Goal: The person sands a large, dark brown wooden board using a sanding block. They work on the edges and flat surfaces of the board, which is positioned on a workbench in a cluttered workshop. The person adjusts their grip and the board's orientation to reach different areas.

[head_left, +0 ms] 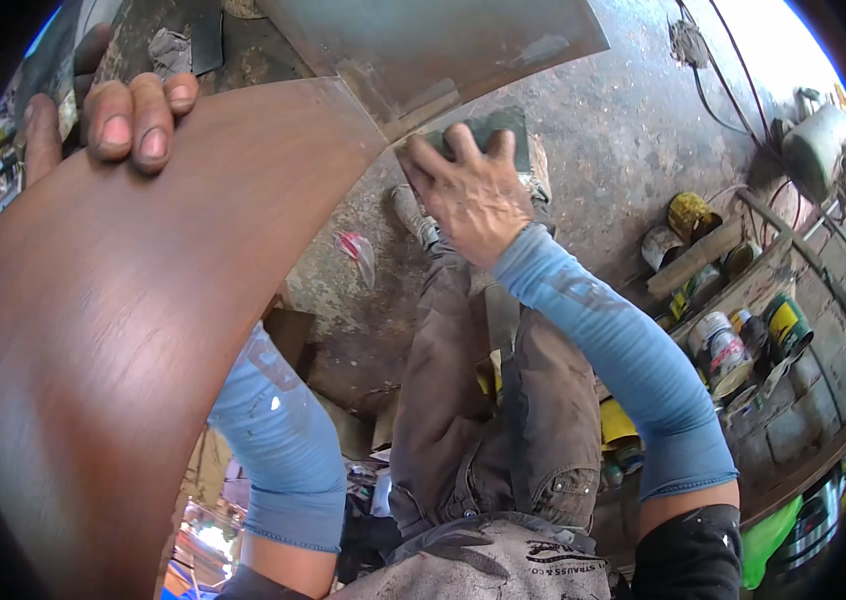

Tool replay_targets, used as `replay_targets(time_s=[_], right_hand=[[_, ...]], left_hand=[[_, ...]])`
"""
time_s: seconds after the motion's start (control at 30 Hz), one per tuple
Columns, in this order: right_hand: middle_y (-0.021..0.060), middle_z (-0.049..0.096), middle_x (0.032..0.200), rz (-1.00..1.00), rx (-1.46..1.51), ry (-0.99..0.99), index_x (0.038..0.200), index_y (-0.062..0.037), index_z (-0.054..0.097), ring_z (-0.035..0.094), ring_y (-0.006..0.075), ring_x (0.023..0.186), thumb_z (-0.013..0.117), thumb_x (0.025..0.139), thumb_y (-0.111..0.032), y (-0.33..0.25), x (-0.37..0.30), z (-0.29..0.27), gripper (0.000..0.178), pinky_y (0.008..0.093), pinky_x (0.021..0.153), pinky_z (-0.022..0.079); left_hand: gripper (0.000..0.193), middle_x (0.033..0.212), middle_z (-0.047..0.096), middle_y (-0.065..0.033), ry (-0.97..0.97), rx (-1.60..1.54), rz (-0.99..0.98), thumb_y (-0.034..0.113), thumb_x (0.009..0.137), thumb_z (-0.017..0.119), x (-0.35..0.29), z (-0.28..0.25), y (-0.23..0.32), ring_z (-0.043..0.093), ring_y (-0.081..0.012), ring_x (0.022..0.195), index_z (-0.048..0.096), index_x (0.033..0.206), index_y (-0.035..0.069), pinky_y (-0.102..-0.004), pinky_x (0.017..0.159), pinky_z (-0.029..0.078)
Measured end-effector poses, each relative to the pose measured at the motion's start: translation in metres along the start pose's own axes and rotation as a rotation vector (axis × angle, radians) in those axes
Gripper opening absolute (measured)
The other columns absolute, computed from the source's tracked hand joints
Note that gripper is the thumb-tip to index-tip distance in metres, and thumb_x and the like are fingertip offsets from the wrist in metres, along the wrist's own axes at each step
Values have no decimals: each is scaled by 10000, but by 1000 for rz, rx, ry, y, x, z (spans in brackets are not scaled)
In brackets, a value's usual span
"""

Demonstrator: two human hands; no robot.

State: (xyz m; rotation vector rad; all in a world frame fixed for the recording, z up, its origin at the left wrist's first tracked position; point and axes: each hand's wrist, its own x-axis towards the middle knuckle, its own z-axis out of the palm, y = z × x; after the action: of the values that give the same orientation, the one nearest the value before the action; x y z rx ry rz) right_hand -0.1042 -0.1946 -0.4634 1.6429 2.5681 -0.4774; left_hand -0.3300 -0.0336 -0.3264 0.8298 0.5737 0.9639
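A large, curved brown panel (pixel 143 270) with a smooth, slightly glossy face fills the left side. It meets a flatter brown-grey panel (pixel 443 50) at a seam near the top middle. My left arm passes under the curved panel, and my left hand (pixel 138 120) hooks its fingers over the far edge; the palm is hidden. Just below the seam, my right hand (pixel 473 195) is bent over a dark green sheet of sandpaper (pixel 510 130), close to the panels' edge. Whether the sheet touches that edge I cannot tell.
At the right, several paint cans (pixel 718 350) stand on and around a worn wooden bench (pixel 803 430). Farther back lie a grey rounded machine (pixel 818 145) and dark cables (pixel 723 60). A red-and-white scrap (pixel 358 255) lies on the stained floor near my shoe (pixel 413 212).
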Motion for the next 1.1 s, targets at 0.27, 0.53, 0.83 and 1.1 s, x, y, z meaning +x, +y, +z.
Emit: replay_targets(time_s=[0.27, 0.53, 0.83, 1.1], right_hand=[[24, 574, 1214, 202, 82, 15, 1228, -134, 721, 507, 259, 1164, 559, 1019, -232, -15, 23, -16, 282, 527, 876, 457], [3, 600, 1293, 143, 126, 36, 1184, -160, 758, 495, 250, 1219, 567, 1005, -236, -11, 25, -20, 273, 509, 887, 453], [29, 568, 1155, 82, 26, 41, 1253, -157, 729, 511, 248, 1131, 574, 963, -198, 14, 66, -44, 331, 519, 869, 477], [-17, 594, 1282, -36, -39, -103, 1102, -170, 762, 521, 221, 1172, 578, 979, -239, 11, 106, -52, 233, 510, 876, 487]], left_hand=[[626, 742, 577, -20, 5, -11, 38, 353, 1161, 157, 0, 15, 1, 546, -157, 718, 548, 1300, -116, -364, 972, 416], [625, 753, 574, -31, -52, 8, 38, 331, 1162, 127, 1, 13, 2, 545, -159, 707, 541, 1302, -116, -370, 980, 417], [602, 694, 554, -20, -53, 44, 101, 315, 1166, 150, 3, 13, -4, 529, -153, 690, 515, 1373, -116, -355, 936, 429], [631, 750, 593, -26, -124, 25, 35, 350, 1158, 111, 3, 3, 6, 563, -170, 753, 489, 1413, -87, -379, 963, 422]])
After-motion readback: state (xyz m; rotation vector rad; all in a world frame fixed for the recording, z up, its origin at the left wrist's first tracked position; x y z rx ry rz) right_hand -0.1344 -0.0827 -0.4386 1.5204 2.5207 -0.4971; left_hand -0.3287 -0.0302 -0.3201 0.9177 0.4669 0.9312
